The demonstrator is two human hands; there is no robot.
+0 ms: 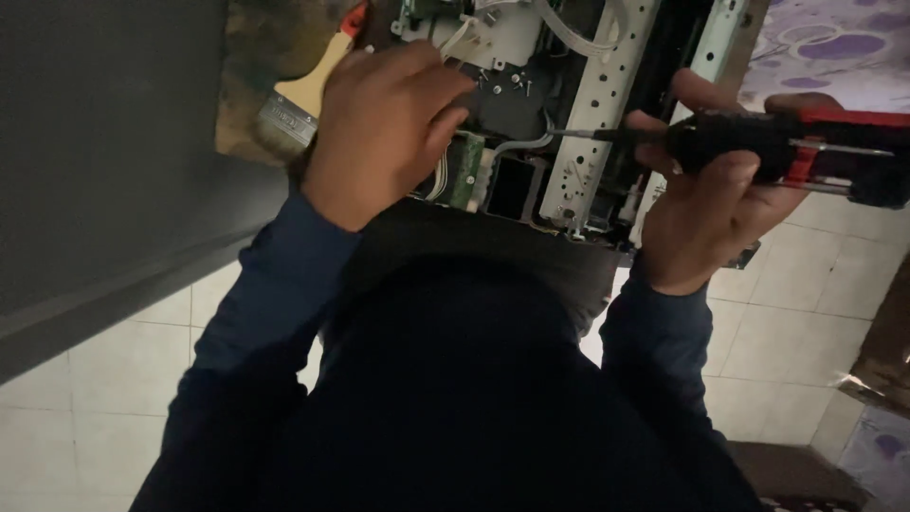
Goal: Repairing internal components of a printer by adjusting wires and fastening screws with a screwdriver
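A: Right hand first, what's it doing?

B: It is clamped around a screwdriver, fingers curled over the black and red handle, thumb on top.

A: Which way does the tool lie?

B: Its long axis runs nearly level across the view. The handle is out at the right edge, and the thin shaft points left, with its tip meeting the innards of an opened machine, close to a pale perforated metal strip.

A: And the left hand?

B: It rests on the machine just left of the tip, fingers bent down onto the dark parts and wires. I cannot tell whether it grips anything.

A: What lies around it?

B: A green board shows just below the fingers. A paintbrush lies beyond the knuckles, wooden handle slanting up to the right, bristles down left. Dark blue sleeves run back over a pale tiled floor
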